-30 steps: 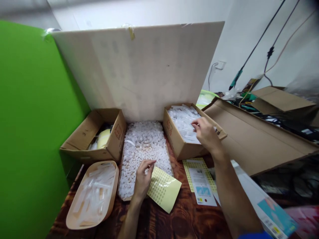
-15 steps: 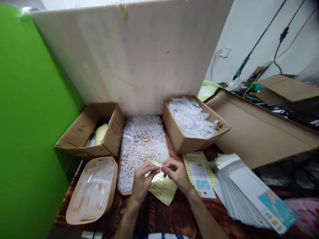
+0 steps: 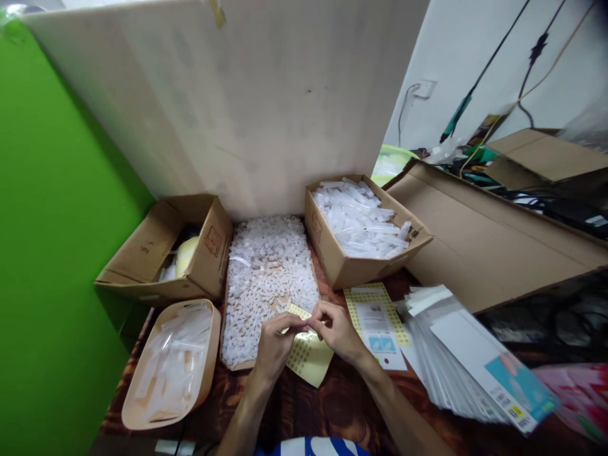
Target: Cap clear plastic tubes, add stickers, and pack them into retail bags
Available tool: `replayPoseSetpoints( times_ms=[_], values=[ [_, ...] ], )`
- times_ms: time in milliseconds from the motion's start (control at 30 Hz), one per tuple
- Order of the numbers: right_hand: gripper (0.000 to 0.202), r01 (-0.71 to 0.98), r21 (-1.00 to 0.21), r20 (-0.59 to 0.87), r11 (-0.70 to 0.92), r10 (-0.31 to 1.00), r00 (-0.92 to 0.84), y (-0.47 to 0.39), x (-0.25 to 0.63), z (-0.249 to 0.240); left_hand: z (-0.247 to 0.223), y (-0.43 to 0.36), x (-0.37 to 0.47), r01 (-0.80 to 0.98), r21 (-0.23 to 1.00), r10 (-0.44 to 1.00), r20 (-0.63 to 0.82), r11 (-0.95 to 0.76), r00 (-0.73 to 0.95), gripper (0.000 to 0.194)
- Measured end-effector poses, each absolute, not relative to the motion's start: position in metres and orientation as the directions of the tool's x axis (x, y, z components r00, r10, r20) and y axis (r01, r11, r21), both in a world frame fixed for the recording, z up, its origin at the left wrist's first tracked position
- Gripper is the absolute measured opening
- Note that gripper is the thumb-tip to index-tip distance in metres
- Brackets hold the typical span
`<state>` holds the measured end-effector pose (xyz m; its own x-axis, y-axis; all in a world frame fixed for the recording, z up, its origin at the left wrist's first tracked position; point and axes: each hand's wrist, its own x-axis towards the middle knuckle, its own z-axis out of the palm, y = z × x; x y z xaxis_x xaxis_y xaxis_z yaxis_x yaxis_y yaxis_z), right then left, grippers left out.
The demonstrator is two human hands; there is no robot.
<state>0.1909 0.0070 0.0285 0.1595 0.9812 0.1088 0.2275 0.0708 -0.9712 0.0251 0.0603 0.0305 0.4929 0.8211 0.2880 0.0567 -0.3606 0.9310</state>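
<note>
My left hand (image 3: 278,342) and my right hand (image 3: 336,329) meet fingertip to fingertip over a yellow sticker sheet (image 3: 311,362). Both are closed in a pinch, and whatever lies between the fingers is too small to make out. Behind them a shallow tray holds a wide layer of small white pieces (image 3: 266,253). Right of my right hand lies another yellow sticker sheet (image 3: 365,296), with a printed card (image 3: 380,329) on top of it.
An oval tray (image 3: 211,367) of clear plastic pieces stands at the left. Behind are a left cardboard box (image 3: 209,253) and a right cardboard box (image 3: 339,269) full of clear tubes. Fanned packaging sleeves (image 3: 451,354) lie at the right.
The whole view has shifted slightly. My hands stay together over the sheet, with their fingertips pressed a little closer.
</note>
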Motion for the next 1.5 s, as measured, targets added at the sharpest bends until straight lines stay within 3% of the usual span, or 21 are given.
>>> replayPoseSetpoints(
  times_ms=[233,300,367,433,533,767,933,1167,1267,1400,1500],
  values=[
    [0.037,0.152,-0.983,0.139,0.107,0.965,0.224,0.012,0.191,0.026,0.030,0.075,0.029,0.076,0.933,0.790,0.251,-0.351,0.559,0.013],
    [0.036,0.078,-0.990,0.132,0.116,0.958,0.255,0.016,0.193,0.027,0.030,0.095,0.031,0.187,0.914,0.773,0.180,-0.360,0.608,0.014],
    [0.032,0.038,-0.990,0.144,0.139,0.942,0.305,0.020,0.195,0.029,0.029,0.123,0.033,0.406,0.834,0.827,0.102,-0.374,0.553,0.021],
    [0.025,0.057,-0.983,0.185,0.177,0.916,0.355,0.022,0.198,0.031,0.024,0.151,0.036,0.566,0.747,0.907,0.118,-0.349,0.404,0.026],
    [0.018,0.069,-0.977,0.213,0.203,0.893,0.396,0.018,0.203,0.034,0.013,0.183,0.042,0.719,0.630,0.954,0.150,-0.294,0.259,0.017],
    [0.018,0.024,-0.978,0.197,0.208,0.876,0.441,-0.001,0.210,0.031,-0.005,0.198,0.047,0.848,0.444,0.957,0.092,-0.288,0.276,0.009],
    [0.018,0.047,-0.980,0.196,0.196,0.875,0.442,-0.004,0.206,0.027,-0.004,0.196,0.050,0.864,0.388,0.947,0.111,-0.321,0.303,0.023],
    [0.021,-0.082,-0.982,0.120,0.169,0.900,0.419,-0.006,0.200,0.024,-0.003,0.208,0.051,0.797,0.487,0.933,0.145,-0.357,0.329,0.014],
    [0.018,0.009,-0.987,0.148,0.162,0.878,0.456,-0.010,0.202,0.022,0.004,0.204,0.051,0.717,0.586,0.923,0.171,-0.377,0.345,0.007],
    [0.008,0.183,-0.958,0.285,0.223,0.819,0.499,-0.015,0.206,0.024,0.015,0.169,0.050,0.529,0.746,0.893,0.200,-0.405,0.403,0.015],
    [0.004,0.213,-0.937,0.346,0.277,0.814,0.465,-0.017,0.204,0.027,0.018,0.124,0.047,0.334,0.871,0.855,0.166,-0.361,0.492,0.023]
  ],
)
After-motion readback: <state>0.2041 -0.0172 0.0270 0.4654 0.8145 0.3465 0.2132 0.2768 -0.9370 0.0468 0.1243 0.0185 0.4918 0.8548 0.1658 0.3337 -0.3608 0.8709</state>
